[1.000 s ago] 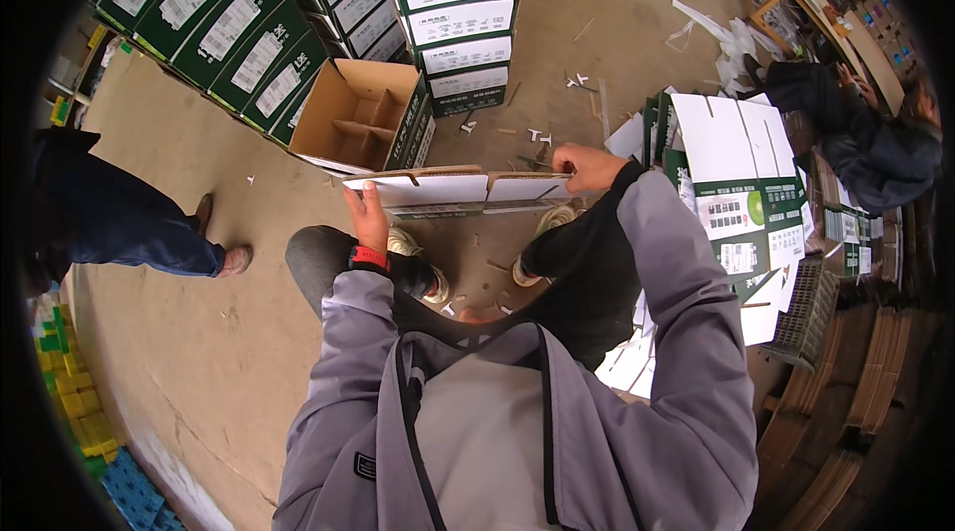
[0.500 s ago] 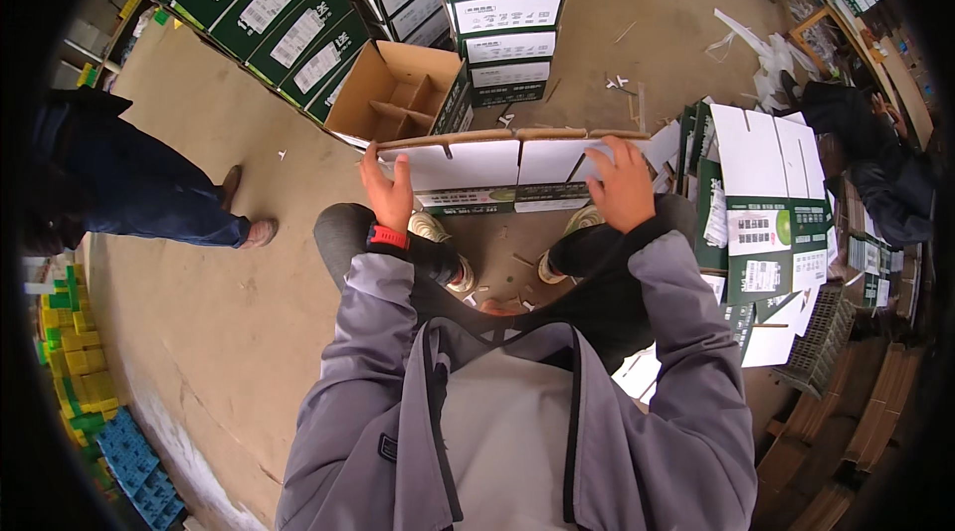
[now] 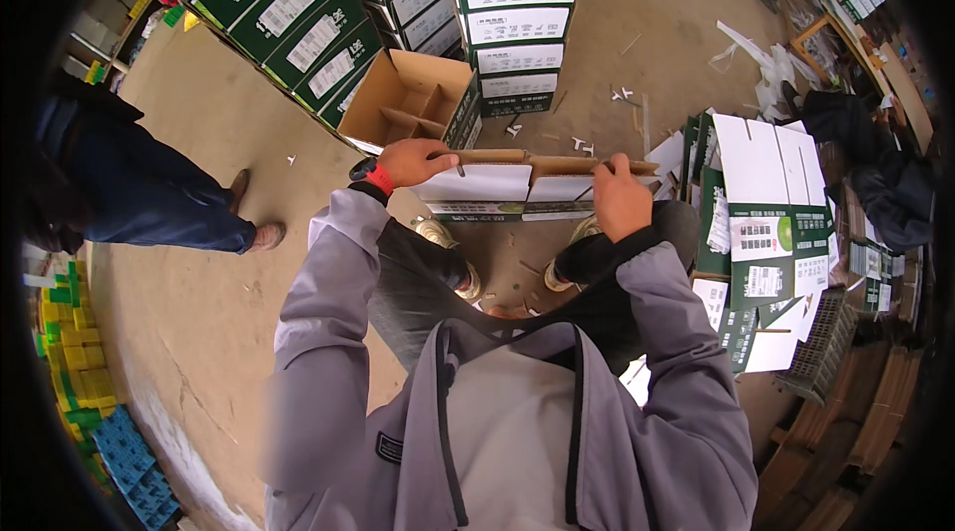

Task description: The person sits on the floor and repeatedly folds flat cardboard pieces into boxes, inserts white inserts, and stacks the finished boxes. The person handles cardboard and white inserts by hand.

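I hold a flattened white and green cardboard carton [image 3: 517,188] level in front of my knees. My left hand [image 3: 413,163] grips its left end, with a red band at the wrist. My right hand [image 3: 619,201] grips its right end, fingers curled over the brown upper edge. Below the carton I see my two shoes on the concrete floor. An open brown carton with dividers [image 3: 410,103] stands just beyond my left hand.
Stacks of closed green and white cartons [image 3: 512,24] rise ahead and to the left. A pile of flat carton blanks [image 3: 761,223] lies to my right. Another person's legs [image 3: 149,198] stand at left. A second person [image 3: 875,173] crouches at far right. Paper scraps litter the floor.
The flat carton has come closer to my body and sits lower in view. Both hands stayed on its ends; my right hand now grips over the top edge.
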Available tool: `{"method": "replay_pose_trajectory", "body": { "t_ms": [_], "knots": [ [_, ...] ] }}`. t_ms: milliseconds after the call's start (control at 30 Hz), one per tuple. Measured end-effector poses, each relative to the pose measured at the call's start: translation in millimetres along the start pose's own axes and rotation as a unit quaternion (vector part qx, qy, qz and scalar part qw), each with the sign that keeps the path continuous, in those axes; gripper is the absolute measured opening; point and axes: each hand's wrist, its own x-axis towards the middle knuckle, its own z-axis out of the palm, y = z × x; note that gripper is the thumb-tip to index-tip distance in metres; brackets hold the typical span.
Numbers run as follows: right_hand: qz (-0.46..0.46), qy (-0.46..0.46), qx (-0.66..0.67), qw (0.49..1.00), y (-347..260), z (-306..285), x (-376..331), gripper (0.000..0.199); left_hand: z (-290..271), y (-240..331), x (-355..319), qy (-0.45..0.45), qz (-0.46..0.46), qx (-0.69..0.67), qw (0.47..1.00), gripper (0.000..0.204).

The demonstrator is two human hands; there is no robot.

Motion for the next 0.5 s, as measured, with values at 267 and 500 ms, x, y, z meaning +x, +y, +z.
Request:
{"method": "replay_pose_trajectory", "body": {
  "t_ms": [267,500],
  "knots": [
    [-0.078,-0.038,0.135,0.987,17.2,3.7,-5.9,0.015,-5.7,3.4,23.5,-0.14,0.049,-0.027,0.989,0.056],
    [-0.102,0.047,0.166,0.98,54.6,-21.4,16.3,0.021,12.4,18.7,36.9,-0.056,-0.06,0.039,0.996,0.054]
  ]
}}
